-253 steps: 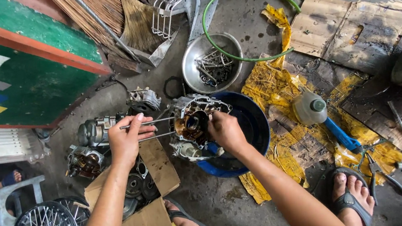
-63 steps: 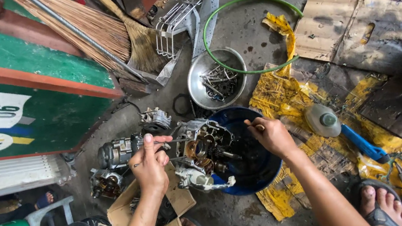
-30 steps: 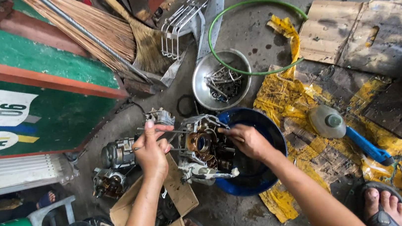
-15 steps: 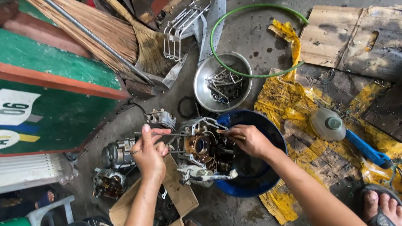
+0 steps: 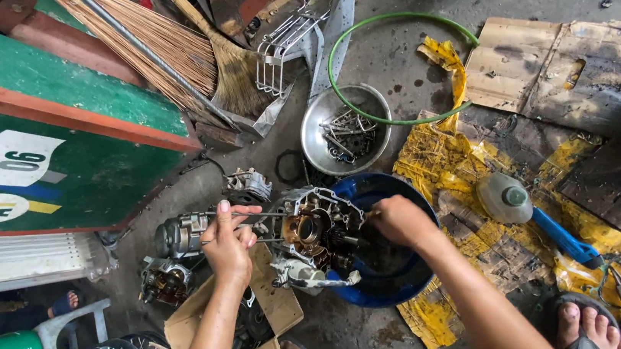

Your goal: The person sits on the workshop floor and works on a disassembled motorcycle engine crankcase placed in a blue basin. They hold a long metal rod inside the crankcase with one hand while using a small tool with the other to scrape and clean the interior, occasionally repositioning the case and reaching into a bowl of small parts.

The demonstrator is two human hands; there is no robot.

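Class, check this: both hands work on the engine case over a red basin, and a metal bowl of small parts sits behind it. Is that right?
One detail is wrong: the basin is blue, not red, as the head view shows. Both hands, left and right, work on the engine case, and the metal bowl sits behind.

Tight quarters here: the engine case (image 5: pixel 315 237) sits over the rim of the blue basin (image 5: pixel 404 188), hemmed by the left hand (image 5: pixel 227 241) and right hand (image 5: pixel 400 220). Behind, the steel bowl (image 5: pixel 314 132) of bolts and the green hoop (image 5: pixel 407 64) block the way. Left, engine parts (image 5: pixel 175 239) crowd in below the green board (image 5: pixel 54 147). Right, a plastic bottle (image 5: pixel 504 197) and blue handle (image 5: pixel 563 236) lie on yellow paper (image 5: pixel 432 158). Bare concrete (image 5: pixel 358 331) opens nearest, between the forearms.
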